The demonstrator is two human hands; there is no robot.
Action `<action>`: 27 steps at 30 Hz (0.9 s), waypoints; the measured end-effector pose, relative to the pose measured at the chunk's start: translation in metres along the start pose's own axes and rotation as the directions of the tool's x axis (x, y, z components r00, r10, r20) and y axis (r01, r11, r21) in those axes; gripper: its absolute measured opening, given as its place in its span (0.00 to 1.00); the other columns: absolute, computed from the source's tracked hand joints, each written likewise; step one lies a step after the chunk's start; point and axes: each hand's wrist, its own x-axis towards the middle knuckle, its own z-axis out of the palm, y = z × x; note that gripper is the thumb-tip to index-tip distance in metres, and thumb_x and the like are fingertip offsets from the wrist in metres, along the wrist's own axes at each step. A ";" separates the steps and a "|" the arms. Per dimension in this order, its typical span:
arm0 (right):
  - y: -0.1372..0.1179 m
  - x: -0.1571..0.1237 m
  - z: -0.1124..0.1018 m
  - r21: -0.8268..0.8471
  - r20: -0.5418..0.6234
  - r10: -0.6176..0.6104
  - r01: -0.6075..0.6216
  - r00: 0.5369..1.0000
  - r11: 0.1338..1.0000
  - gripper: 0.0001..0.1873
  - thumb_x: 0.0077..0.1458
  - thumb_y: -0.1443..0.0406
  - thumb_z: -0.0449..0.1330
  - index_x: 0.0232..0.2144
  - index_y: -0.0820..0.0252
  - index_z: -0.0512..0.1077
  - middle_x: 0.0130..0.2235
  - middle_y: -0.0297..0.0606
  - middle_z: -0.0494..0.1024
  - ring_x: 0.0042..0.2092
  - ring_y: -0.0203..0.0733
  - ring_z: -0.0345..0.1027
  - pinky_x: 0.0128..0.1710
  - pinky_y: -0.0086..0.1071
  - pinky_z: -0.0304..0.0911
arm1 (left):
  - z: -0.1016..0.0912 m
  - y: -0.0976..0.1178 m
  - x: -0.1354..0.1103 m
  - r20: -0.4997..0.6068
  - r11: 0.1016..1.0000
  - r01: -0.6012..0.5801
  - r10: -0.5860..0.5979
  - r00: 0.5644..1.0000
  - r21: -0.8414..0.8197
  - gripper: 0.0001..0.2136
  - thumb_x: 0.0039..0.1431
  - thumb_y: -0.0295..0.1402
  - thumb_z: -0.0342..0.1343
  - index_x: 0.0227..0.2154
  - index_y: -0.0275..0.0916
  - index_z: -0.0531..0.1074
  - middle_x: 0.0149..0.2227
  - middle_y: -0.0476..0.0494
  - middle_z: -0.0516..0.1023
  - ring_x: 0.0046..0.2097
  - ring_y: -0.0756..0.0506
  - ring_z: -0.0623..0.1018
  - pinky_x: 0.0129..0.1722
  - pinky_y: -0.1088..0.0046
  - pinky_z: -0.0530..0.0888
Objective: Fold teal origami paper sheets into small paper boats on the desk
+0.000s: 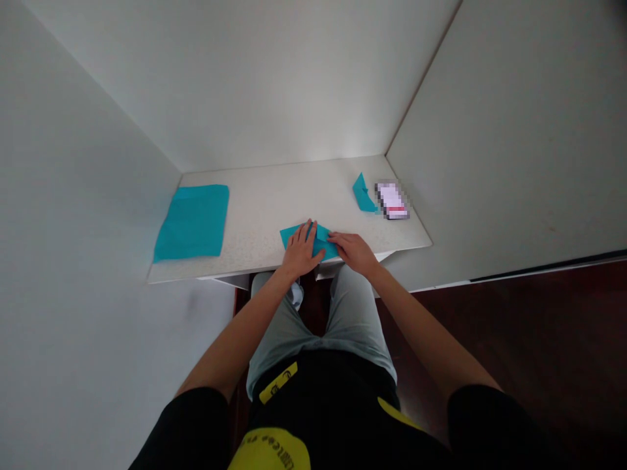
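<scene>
A folded teal paper [298,236] lies at the front edge of the white desk [274,189]. My left hand [300,251] presses down on its middle, covering much of it. My right hand [353,253] rests with its fingertips on the paper's right end. Farther back, a small folded teal paper shape [363,194] stands near a pixelated phone [392,200]. A flat teal paper sheet [192,222] lies at the desk's left end, out of reach of neither hand's fingers touching it.
White walls [255,85] rise behind and on both sides of the desk. My knees in grey trousers [350,307] sit below its front edge, above a dark wooden floor [509,326].
</scene>
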 end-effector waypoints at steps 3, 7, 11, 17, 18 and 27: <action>-0.001 -0.011 0.003 -0.043 -0.004 -0.002 0.002 1.000 0.999 0.21 0.72 0.67 0.53 0.61 0.55 0.77 0.67 0.45 0.78 0.70 0.51 0.69 0.68 0.51 0.66 | -0.004 0.000 0.002 0.002 1.000 -0.003 0.003 1.000 0.018 0.43 0.69 0.47 0.58 0.79 0.38 0.47 0.80 0.30 0.50 0.78 0.27 0.56 0.71 0.45 0.63; 0.004 -0.023 0.001 -0.083 -0.070 0.083 -0.089 0.994 0.993 0.21 0.75 0.64 0.52 0.63 0.55 0.75 0.67 0.45 0.77 0.69 0.52 0.70 0.68 0.52 0.65 | -0.006 -0.001 0.001 0.043 0.997 -0.039 0.036 0.998 0.061 0.34 0.70 0.47 0.57 0.75 0.41 0.61 0.79 0.34 0.57 0.78 0.28 0.56 0.72 0.44 0.62; 0.010 -0.023 -0.006 -0.114 -0.153 0.199 -0.217 0.968 0.969 0.23 0.75 0.59 0.54 0.65 0.57 0.73 0.63 0.49 0.81 0.65 0.57 0.73 0.63 0.53 0.66 | -0.005 -0.001 0.001 0.044 0.995 -0.051 0.047 0.998 0.086 0.33 0.71 0.48 0.55 0.74 0.41 0.62 0.78 0.36 0.59 0.78 0.29 0.57 0.72 0.44 0.62; 0.008 -0.012 -0.018 -0.137 -0.146 0.211 -0.231 0.966 0.963 0.21 0.73 0.63 0.54 0.62 0.55 0.78 0.63 0.47 0.81 0.64 0.57 0.73 0.63 0.53 0.65 | -0.005 -0.001 0.001 0.057 0.990 -0.084 0.078 0.995 0.112 0.32 0.73 0.49 0.52 0.75 0.42 0.61 0.78 0.35 0.59 0.78 0.31 0.58 0.74 0.45 0.59; 0.005 -0.010 -0.018 -0.134 -0.126 0.192 -0.209 0.973 0.969 0.23 0.72 0.65 0.53 0.63 0.55 0.77 0.65 0.46 0.79 0.65 0.57 0.72 0.64 0.54 0.64 | -0.005 0.000 0.000 0.055 0.989 -0.094 0.088 0.995 0.116 0.32 0.74 0.49 0.51 0.75 0.41 0.61 0.78 0.34 0.59 0.78 0.31 0.58 0.74 0.46 0.58; -0.035 0.026 0.033 -0.090 0.046 0.129 -0.125 0.991 0.988 0.39 0.76 0.47 0.47 0.78 0.63 0.56 0.78 0.53 0.57 0.79 0.56 0.49 0.78 0.56 0.49 | -0.001 -0.006 -0.001 0.131 0.981 -0.124 0.105 0.986 0.149 0.40 0.68 0.47 0.57 0.77 0.34 0.55 0.80 0.27 0.51 0.80 0.30 0.52 0.77 0.46 0.52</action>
